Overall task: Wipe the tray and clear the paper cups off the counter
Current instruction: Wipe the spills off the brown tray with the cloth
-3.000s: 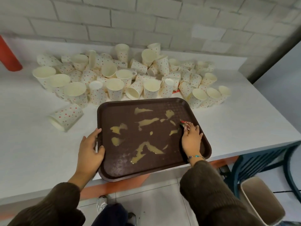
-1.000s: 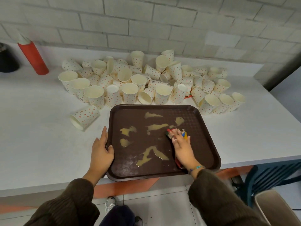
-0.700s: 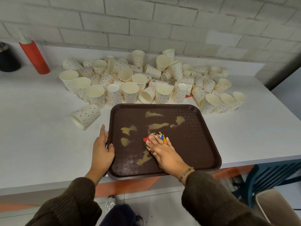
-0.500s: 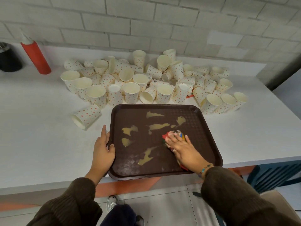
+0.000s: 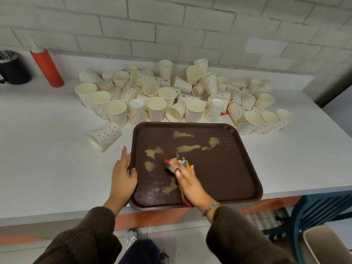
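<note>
A dark brown tray lies at the near edge of the white counter, smeared with several yellowish streaks. My right hand presses a multicoloured cloth flat onto the middle of the tray, blurred by motion. My left hand grips the tray's left rim. Behind the tray sits a heap of several white paper cups with red dots, some upright, some tipped over. One cup lies on its side left of the tray.
A red squeeze bottle and a black container stand at the back left by the brick wall. A beige bin and a blue chair frame are on the floor at the lower right.
My right hand has swept the cloth back and forth across the tray's middle, now leftward again. The lower streak has shrunk and the right-hand smears are gone. My left hand stays on the rim.
</note>
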Demonstrator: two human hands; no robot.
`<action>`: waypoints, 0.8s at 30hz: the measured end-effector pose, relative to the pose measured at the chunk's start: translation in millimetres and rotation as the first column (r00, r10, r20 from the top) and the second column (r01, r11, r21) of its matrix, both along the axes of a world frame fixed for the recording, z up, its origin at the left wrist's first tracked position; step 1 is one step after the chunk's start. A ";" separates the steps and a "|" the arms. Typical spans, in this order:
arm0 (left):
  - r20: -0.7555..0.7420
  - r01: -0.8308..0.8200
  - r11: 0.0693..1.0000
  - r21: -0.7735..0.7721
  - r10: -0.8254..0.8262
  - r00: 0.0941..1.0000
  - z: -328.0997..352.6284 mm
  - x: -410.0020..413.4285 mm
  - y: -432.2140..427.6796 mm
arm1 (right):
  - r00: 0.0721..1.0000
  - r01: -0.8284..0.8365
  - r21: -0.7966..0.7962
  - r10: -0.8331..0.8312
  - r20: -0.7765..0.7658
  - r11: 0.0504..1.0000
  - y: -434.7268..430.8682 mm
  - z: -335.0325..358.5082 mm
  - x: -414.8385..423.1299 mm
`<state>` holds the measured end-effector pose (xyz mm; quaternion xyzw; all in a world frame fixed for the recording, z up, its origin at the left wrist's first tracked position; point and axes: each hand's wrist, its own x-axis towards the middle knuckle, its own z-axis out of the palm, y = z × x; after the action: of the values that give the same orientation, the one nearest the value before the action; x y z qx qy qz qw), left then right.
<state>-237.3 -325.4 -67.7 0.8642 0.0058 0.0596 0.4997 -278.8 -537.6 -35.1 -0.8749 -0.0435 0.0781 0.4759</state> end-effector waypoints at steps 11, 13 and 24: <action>-0.024 0.015 0.999 -0.047 -0.016 1.000 0.5 -0.7 2.7 | 0.854 -0.420 -0.549 0.520 0.031 0.723 -25.9 -9.8 -4.0; -0.033 0.024 0.998 -0.052 -0.026 0.999 0.0 -1.4 2.6 | 0.882 -0.390 -0.547 0.471 0.009 0.741 -53.4 -9.4 -3.6; 0.000 -0.002 0.999 0.050 0.002 1.000 -2.2 1.2 1.0 | 0.990 -0.138 -0.607 0.097 -0.101 0.783 -78.0 -8.9 6.3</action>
<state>-236.1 -324.5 -69.9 0.8764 0.0054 0.0603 0.4778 -272.6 -615.5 -44.0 -0.9744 -0.0552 0.1454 0.1625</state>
